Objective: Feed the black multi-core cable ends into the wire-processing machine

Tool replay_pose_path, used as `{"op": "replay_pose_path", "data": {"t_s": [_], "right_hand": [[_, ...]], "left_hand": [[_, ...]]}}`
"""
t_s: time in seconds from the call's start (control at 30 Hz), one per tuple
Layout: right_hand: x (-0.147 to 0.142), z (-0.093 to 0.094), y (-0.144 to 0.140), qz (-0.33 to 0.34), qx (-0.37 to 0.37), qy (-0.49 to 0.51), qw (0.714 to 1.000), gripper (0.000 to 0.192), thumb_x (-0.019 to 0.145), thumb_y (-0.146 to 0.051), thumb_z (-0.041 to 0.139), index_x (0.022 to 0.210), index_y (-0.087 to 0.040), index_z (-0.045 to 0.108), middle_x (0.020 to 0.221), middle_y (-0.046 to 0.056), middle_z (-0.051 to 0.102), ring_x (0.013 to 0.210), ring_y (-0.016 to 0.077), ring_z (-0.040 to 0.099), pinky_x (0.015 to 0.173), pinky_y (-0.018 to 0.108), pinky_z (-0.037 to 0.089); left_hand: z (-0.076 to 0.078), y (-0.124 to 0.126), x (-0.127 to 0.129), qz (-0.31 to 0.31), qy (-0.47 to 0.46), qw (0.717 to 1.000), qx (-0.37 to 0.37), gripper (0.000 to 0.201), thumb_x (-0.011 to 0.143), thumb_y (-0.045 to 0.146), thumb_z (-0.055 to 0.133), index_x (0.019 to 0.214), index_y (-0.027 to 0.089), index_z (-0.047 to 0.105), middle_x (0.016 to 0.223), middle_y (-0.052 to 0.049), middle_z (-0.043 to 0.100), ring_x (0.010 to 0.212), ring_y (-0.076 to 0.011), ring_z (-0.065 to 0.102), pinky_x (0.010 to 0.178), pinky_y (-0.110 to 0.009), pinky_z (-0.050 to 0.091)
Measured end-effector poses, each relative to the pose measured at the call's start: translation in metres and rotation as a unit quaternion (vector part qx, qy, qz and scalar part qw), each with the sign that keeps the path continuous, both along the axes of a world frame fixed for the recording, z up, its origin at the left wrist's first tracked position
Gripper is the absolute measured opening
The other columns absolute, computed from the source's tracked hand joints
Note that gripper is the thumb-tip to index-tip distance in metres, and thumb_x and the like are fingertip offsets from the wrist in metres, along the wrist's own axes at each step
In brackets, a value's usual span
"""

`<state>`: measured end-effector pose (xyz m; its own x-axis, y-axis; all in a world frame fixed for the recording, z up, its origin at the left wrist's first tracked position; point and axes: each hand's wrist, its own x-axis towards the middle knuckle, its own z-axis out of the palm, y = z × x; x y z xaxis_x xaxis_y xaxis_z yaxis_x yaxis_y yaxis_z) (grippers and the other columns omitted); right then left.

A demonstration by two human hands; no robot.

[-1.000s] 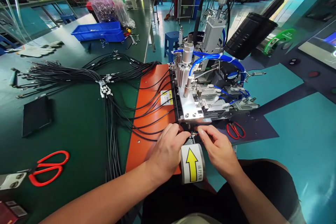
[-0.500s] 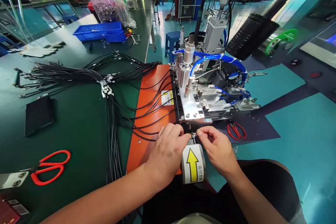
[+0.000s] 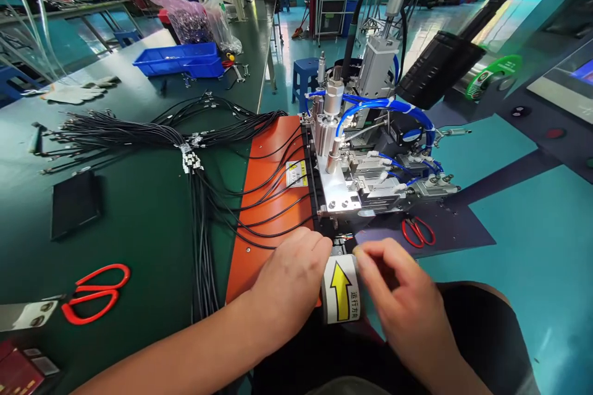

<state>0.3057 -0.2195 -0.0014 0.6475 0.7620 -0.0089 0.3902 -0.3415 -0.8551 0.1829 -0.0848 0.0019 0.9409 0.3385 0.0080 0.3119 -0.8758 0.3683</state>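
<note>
My left hand (image 3: 296,274) is curled at the front edge of the orange plate (image 3: 259,191), its fingertips mostly hidden. A black cable (image 3: 257,245) runs under it, and thin coloured wire ends (image 3: 343,239) stick out past its fingers. Just right of the wires is my right hand (image 3: 405,296), thumb and forefinger brought together; whatever lies between them is too small to make out. Below the wires sits a round roller (image 3: 341,290) with a yellow arrow label. The metal machine (image 3: 345,185) with cylinders and blue air hoses stands right behind both hands.
Bundled black cables (image 3: 201,247) lie on the green table left of the plate. Red-handled scissors (image 3: 97,296) are at the lower left, and red-handled snips (image 3: 417,232) lie right of the machine. A black lamp head (image 3: 438,71) hangs at the upper right. A blue bin (image 3: 180,60) stands farther back.
My right hand has drawn back to the right and toward me, away from the wires. My left hand has shifted slightly toward me, and the coloured wire ends now show between the hands.
</note>
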Motion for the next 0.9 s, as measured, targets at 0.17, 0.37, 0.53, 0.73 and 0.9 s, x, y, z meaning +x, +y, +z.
{"op": "replay_pose_path", "data": {"t_s": [0.17, 0.37, 0.53, 0.73, 0.9], "right_hand": [[-0.05, 0.005, -0.001, 0.367, -0.103, 0.16, 0.911, 0.017, 0.085, -0.029, 0.058, 0.092, -0.019, 0.071, 0.085, 0.005, 0.068, 0.072, 0.017, 0.062, 0.062, 0.025, 0.044], [-0.1, -0.024, 0.026, 0.415, -0.127, 0.233, 0.87, 0.04, 0.083, -0.036, 0.062, 0.118, -0.016, 0.065, 0.089, 0.009, 0.071, 0.07, 0.0181, 0.064, 0.054, 0.022, 0.041], [-0.122, -0.037, 0.03, 0.387, -0.14, 0.297, 0.862, 0.046, 0.087, -0.04, 0.06, 0.127, -0.017, 0.057, 0.082, 0.004, 0.069, 0.062, 0.0145, 0.062, 0.05, 0.021, 0.039], [-0.115, -0.026, 0.033, 0.406, -0.143, 0.263, 0.864, 0.045, 0.086, -0.034, 0.058, 0.127, -0.015, 0.058, 0.083, 0.005, 0.07, 0.062, 0.0153, 0.064, 0.049, 0.022, 0.04], [-0.101, -0.003, 0.039, 0.36, -0.058, 0.11, 0.924, 0.039, 0.089, -0.034, 0.056, 0.122, -0.014, 0.062, 0.107, 0.011, 0.067, 0.086, 0.0226, 0.065, 0.075, 0.034, 0.05]], "left_hand": [[0.039, 0.016, -0.007, 0.011, 0.016, 1.0, -0.017, 0.017, 0.09, 0.01, 0.046, 0.082, 0.016, 0.06, 0.083, -0.005, 0.062, 0.074, -0.0184, 0.056, 0.068, -0.029, 0.045], [0.122, 0.103, -0.063, 0.258, 0.013, 0.958, 0.128, 0.032, 0.091, 0.034, 0.043, 0.105, 0.017, 0.067, 0.084, 0.002, 0.066, 0.077, -0.0146, 0.063, 0.077, -0.025, 0.042], [0.103, 0.145, -0.087, 0.349, 0.222, 0.906, -0.096, 0.023, 0.078, 0.039, 0.063, 0.082, 0.017, 0.055, 0.068, -0.005, 0.068, 0.055, -0.0194, 0.064, 0.049, -0.023, 0.044], [0.055, 0.143, -0.071, 0.33, 0.253, 0.89, -0.185, 0.025, 0.065, 0.019, 0.065, 0.071, 0.021, 0.041, 0.049, -0.003, 0.06, 0.039, -0.0208, 0.059, 0.035, -0.023, 0.04], [0.073, 0.15, -0.079, 0.323, 0.158, 0.896, -0.259, 0.023, 0.071, 0.023, 0.064, 0.081, 0.02, 0.043, 0.056, -0.001, 0.063, 0.047, -0.0183, 0.063, 0.041, -0.023, 0.048]]}}
